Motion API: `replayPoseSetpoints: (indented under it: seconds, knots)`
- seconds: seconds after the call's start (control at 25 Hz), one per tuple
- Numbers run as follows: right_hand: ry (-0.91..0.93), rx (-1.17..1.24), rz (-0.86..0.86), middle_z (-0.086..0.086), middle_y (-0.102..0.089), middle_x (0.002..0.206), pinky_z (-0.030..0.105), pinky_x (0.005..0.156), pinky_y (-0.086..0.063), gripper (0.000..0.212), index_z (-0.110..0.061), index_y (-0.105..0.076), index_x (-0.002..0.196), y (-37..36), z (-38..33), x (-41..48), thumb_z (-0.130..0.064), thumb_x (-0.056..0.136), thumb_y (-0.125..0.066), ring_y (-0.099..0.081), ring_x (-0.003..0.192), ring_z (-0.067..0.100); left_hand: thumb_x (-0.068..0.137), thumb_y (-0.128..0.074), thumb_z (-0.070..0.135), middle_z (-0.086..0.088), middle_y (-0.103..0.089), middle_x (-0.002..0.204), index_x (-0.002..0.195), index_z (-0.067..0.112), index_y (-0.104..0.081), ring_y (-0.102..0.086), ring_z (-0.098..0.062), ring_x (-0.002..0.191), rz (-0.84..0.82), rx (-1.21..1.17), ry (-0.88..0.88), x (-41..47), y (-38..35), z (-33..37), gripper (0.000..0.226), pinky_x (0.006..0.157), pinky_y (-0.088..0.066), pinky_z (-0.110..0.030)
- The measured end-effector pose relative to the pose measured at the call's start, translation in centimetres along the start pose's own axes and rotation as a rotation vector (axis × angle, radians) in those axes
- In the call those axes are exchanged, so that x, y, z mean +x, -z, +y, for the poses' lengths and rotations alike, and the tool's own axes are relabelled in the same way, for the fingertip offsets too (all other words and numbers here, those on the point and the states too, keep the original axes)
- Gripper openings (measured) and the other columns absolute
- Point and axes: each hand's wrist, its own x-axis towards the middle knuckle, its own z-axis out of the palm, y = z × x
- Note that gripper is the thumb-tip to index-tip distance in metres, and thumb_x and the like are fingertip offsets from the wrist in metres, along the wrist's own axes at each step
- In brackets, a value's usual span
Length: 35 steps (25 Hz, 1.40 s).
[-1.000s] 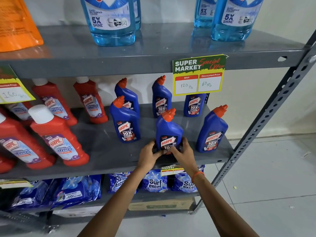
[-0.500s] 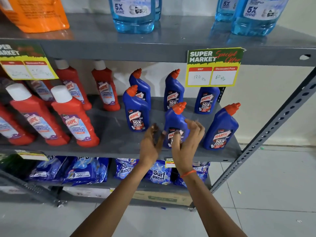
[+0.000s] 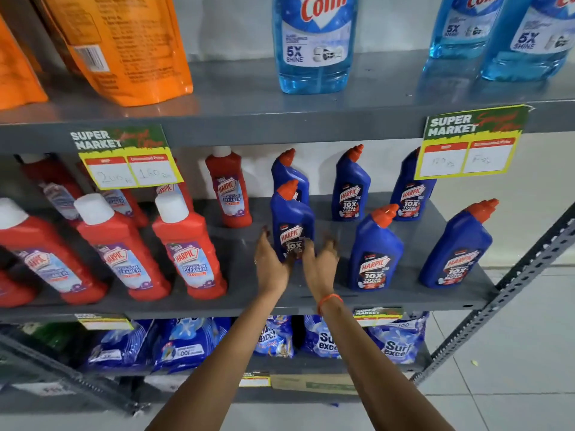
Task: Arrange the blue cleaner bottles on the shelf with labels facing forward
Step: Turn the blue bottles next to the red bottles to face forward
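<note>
Several blue Harpic cleaner bottles with orange caps stand on the grey middle shelf (image 3: 413,298). In the front row are a left bottle (image 3: 292,217), a middle bottle (image 3: 375,253) and a right bottle (image 3: 455,247), all with labels facing me. Behind them stand three more: one (image 3: 287,171) mostly hidden by the left front bottle, one (image 3: 351,188) in the middle, and one (image 3: 410,197) partly behind a price tag. My left hand (image 3: 270,265) and my right hand (image 3: 320,265) flank the base of the left front bottle, fingers spread; the left thumb overlaps its label.
Red Harpic bathroom cleaner bottles (image 3: 186,253) fill the shelf's left half. Light-blue Colin bottles (image 3: 314,45) and orange pouches (image 3: 124,48) stand on the shelf above. Price tags (image 3: 469,144) hang from that shelf's edge. Detergent packs (image 3: 395,340) lie below. A slotted upright (image 3: 513,287) borders the right.
Both hands let go of the middle front blue bottle and moved left to the left front bottle. The view shifted left and closer to the shelf.
</note>
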Motion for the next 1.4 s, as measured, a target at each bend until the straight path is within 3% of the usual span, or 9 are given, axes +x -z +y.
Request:
replayPoseSetpoints:
  seconds: [0.08, 0.16, 0.28, 0.44, 0.56, 0.64, 0.8, 0.92, 1.4]
  knots:
    - [-0.121, 0.076, -0.069, 0.021, -0.049, 0.137, 0.043, 0.107, -0.035, 0.051, -0.008, -0.042, 0.131, -0.6, 1.1, 0.7, -0.032, 0.086, -0.045, -0.045, 0.125, 0.032, 0.074, -0.068, 0.005, -0.012, -0.059, 0.124, 0.131, 0.014, -0.034, -0.057, -0.026, 0.11, -0.184, 0.0, 0.031, 1.1, 0.2, -0.7, 0.067, 0.087, -0.045, -0.031]
    - [-0.175, 0.085, -0.153, 0.015, -0.056, 0.13, 0.036, 0.1, -0.038, 0.038, -0.014, -0.046, 0.127, -0.6, 1.4, 1.2, -0.022, 0.09, -0.045, -0.052, 0.115, 0.028, 0.074, -0.068, 0.005, -0.013, -0.06, 0.12, 0.126, 0.012, -0.038, -0.058, -0.027, 0.108, -0.271, 0.02, 0.077, 3.1, 0.6, -1.3, 0.06, 0.085, -0.045, -0.031]
    - [-0.112, -0.016, -0.25, 0.015, -0.056, 0.13, 0.047, 0.106, -0.04, 0.048, -0.014, -0.037, 0.133, -0.6, 2.4, 2.7, -0.014, 0.087, -0.052, -0.054, 0.118, 0.032, 0.075, -0.069, 0.002, -0.02, -0.059, 0.121, 0.12, 0.004, -0.043, -0.056, -0.031, 0.111, -0.366, 0.015, 0.105, 4.3, 1.1, -1.5, 0.053, 0.085, -0.044, -0.03]
    - [-0.067, -0.126, -0.302, 0.017, -0.058, 0.128, 0.051, 0.102, -0.044, 0.051, -0.011, -0.036, 0.13, -0.2, 3.2, 3.2, -0.016, 0.085, -0.059, -0.056, 0.115, 0.033, 0.076, -0.069, 0.002, -0.02, -0.058, 0.123, 0.122, 0.001, -0.044, -0.055, -0.024, 0.106, -0.421, -0.011, 0.111, 4.3, 2.0, -1.3, 0.052, 0.081, -0.041, -0.022]
    - [0.007, -0.141, -0.274, 0.017, -0.06, 0.124, 0.044, 0.098, -0.046, 0.048, -0.008, -0.038, 0.128, 0.6, 3.1, 1.4, -0.016, 0.086, -0.06, -0.058, 0.112, 0.032, 0.077, -0.067, 0.0, -0.018, -0.06, 0.118, 0.121, -0.001, -0.044, -0.053, -0.018, 0.099, -0.443, -0.034, 0.097, 3.0, 2.6, -1.9, 0.05, 0.061, -0.042, -0.004]
    - [0.055, -0.16, -0.258, 0.017, -0.059, 0.122, 0.038, 0.094, -0.047, 0.049, -0.008, -0.038, 0.129, 0.9, 3.8, 0.0, -0.018, 0.086, -0.061, -0.058, 0.11, 0.03, 0.075, -0.07, 0.003, -0.017, -0.062, 0.115, 0.118, 0.0, -0.047, -0.057, -0.02, 0.1, -0.425, -0.064, 0.098, 1.9, 2.9, -2.8, 0.049, 0.065, -0.044, 0.0]
    - [0.105, -0.125, -0.251, 0.015, -0.056, 0.124, 0.035, 0.093, -0.047, 0.048, -0.009, -0.041, 0.127, 1.4, 4.7, -2.4, -0.019, 0.086, -0.062, -0.057, 0.11, 0.027, 0.071, -0.075, 0.008, -0.019, -0.064, 0.117, 0.115, 0.002, -0.052, -0.06, -0.023, 0.102, -0.38, -0.109, 0.11, -0.2, 3.7, -4.1, 0.05, 0.089, -0.048, -0.029]
    - [0.119, -0.098, -0.267, 0.015, -0.054, 0.128, 0.04, 0.1, -0.047, 0.05, -0.011, -0.038, 0.13, 1.8, 4.5, -3.2, -0.018, 0.086, -0.061, -0.055, 0.115, 0.025, 0.07, -0.076, 0.011, -0.019, -0.065, 0.114, 0.112, 0.002, -0.054, -0.061, -0.028, 0.105, -0.375, -0.099, 0.099, -1.1, 4.3, -3.8, 0.048, 0.094, -0.048, -0.041]
    - [0.107, -0.132, -0.233, 0.014, -0.056, 0.121, 0.043, 0.094, -0.052, 0.052, -0.012, -0.038, 0.128, 1.8, 4.6, -3.7, -0.025, 0.085, -0.063, -0.058, 0.107, 0.024, 0.072, -0.076, 0.018, -0.014, -0.064, 0.118, 0.111, 0.01, -0.054, -0.06, -0.024, 0.108, -0.405, -0.065, 0.147, -1.9, 5.1, -3.0, 0.045, 0.098, -0.047, -0.041]
